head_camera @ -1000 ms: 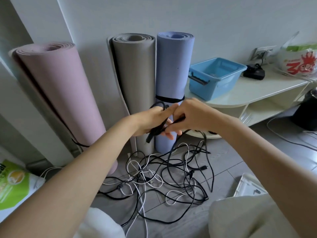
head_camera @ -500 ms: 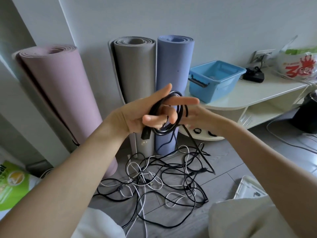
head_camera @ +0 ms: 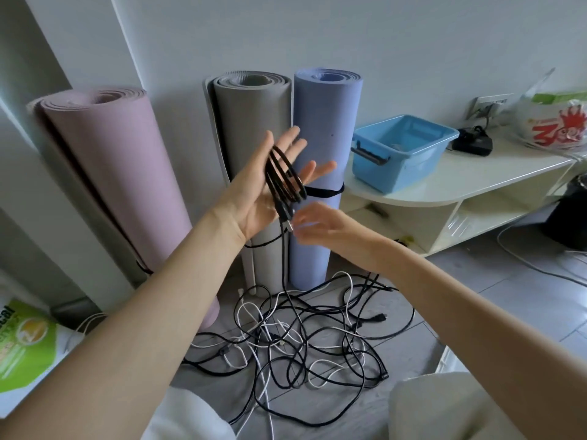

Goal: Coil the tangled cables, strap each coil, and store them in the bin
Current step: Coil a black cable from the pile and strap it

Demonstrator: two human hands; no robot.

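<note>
Three rolled mats [head_camera: 254, 147] upright at 11 o'clock. Blue bin [head_camera: 401, 150] on white shelf [head_camera: 476, 182] at 2 o'clock. Cable tangle [head_camera: 301, 338] on floor, 6 o'clock. Left hand [head_camera: 270, 188], fingers spread straight, wrapped by black coil [head_camera: 285, 176]. Right hand [head_camera: 320, 227], blurred, at the coil's dangling plug; grip unclear.

Black cable [head_camera: 285, 177] partly coiled, tail hanging into tangled floor cables [head_camera: 305, 338]
</note>
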